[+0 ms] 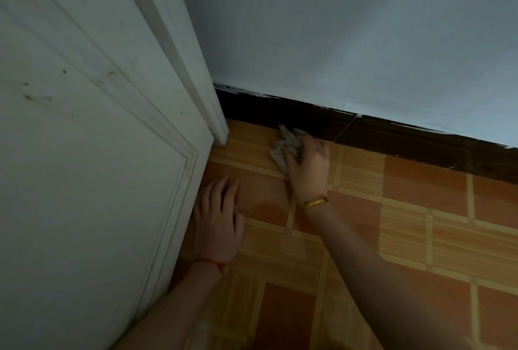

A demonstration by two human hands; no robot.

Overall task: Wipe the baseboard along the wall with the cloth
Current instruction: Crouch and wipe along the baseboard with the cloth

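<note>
Your right hand [308, 167] holds the grey cloth [283, 145], its fingers curled round the bunched fabric, and it presses the wad against the foot of the dark baseboard [392, 139] where the board meets the tiled floor [420, 237]. The cloth sits a short way right of the white door frame [215, 114], so only a small stretch of board lies between it and the corner. Part of the cloth trails loose on the floor toward you.

Your left hand [218, 218] lies flat on the floor beside the door [84, 153], fingers straight and holding nothing; it looks like a prop for your weight, and it is well apart from the board.

What the coming stroke turns on is the board's long axis. It runs from the door frame at the left away to the right edge of the view, along the base of the pale wall [364, 41]. By far the longer unwiped-looking run lies to the right of your fingers, past the thin joint line [344, 128] in the board just beside the cloth. Your right hand is the nearer one and already on the board, so I judge the stroke should follow that axis sideways, keeping the cloth pressed flat. The paint flecks along the top edge may catch the fabric.
</note>
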